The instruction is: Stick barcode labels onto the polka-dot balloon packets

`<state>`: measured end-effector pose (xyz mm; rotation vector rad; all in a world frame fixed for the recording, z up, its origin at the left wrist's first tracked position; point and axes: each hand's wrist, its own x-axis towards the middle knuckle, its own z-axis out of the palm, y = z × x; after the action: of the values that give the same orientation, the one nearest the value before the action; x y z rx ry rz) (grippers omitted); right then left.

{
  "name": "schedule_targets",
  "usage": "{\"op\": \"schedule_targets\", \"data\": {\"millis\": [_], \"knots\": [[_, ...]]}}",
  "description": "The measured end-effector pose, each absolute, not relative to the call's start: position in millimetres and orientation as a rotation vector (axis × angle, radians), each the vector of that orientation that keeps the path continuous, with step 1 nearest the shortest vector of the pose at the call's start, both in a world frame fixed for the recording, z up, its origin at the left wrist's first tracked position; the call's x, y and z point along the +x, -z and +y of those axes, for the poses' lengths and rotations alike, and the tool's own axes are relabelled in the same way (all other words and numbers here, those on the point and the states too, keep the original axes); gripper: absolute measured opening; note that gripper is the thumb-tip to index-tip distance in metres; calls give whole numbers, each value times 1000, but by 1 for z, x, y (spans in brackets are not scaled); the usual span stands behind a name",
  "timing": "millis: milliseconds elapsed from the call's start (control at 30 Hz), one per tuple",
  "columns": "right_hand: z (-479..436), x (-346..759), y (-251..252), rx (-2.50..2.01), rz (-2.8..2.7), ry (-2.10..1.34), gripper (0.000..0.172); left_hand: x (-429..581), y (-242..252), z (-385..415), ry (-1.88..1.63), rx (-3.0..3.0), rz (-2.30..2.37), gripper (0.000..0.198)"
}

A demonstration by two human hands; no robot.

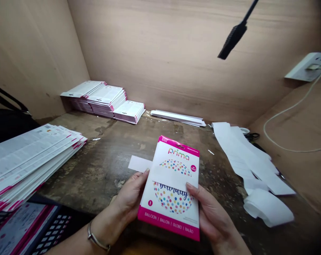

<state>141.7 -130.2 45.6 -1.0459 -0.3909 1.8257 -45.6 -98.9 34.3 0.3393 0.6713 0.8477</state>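
A small stack of pink and white balloon packets is held up at the front middle of the table, tilted toward me, with "prima" and a dotted balloon printed on the front. A white paper strip lies across its middle, and one end sticks out past the left side. My left hand grips the left edge, its thumb by that loose end. On the right edge, my right hand is closed with the thumb pressing near the strip. The fingers behind the packets are hidden.
Stacked packets stand at the back left, and a fanned pile lies at the left. Below it is a black basket. Folded strips rest by the back wall. Long paper strips, scissors and a white cable are at the right.
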Motion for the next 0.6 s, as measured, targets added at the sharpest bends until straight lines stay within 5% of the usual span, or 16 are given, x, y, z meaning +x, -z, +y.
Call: {"op": "schedule_targets", "data": {"millis": [300,600], "knots": [[-120,126,-26,-1053,-257,-1823,50,-68,-9,-91,-1090,1073,1328,29],[-120,119,-21,-1134,-326,-1767,38,-70,-14,-88,-837,2103,1565,16]]}}
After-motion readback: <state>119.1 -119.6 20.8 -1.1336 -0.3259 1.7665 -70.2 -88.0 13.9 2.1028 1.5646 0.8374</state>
